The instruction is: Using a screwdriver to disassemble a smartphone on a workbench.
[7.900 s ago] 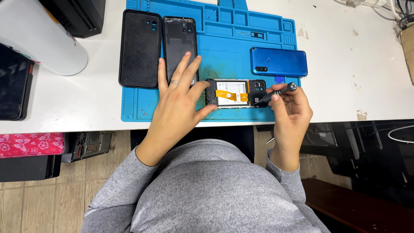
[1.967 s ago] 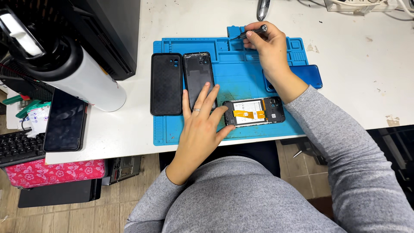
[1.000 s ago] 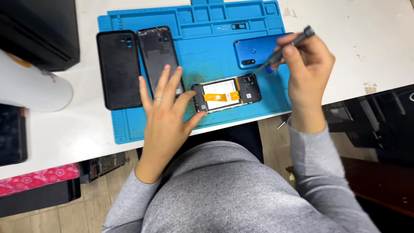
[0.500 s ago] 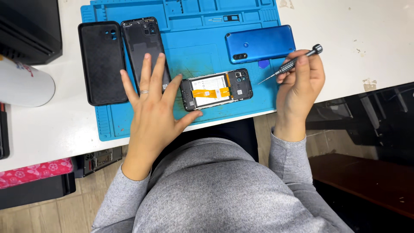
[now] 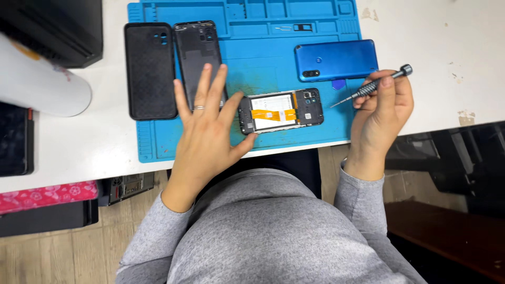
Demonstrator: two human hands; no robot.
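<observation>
Left hand [image 5: 208, 134]: fingers spread flat, thumb and forefinger bracing the opened phone's left end.
Opened phone [image 5: 280, 111]: on the blue mat [image 5: 158, 142], between both hands.
Right hand [image 5: 381, 108]: pinching a precision screwdriver [image 5: 371, 87], tip seemingly just off the phone's right end.

Opened phone [image 5: 280, 111] on mat [image 5: 158, 142]; intact phone [image 5: 335, 60] behind, seemingly apart.

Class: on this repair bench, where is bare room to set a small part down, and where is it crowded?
Free: white table right of the blue mat; mat's bare strip below the black case. Crowded: mat centre, around the opened phone, blue phone, left hand and screwdriver.
</observation>
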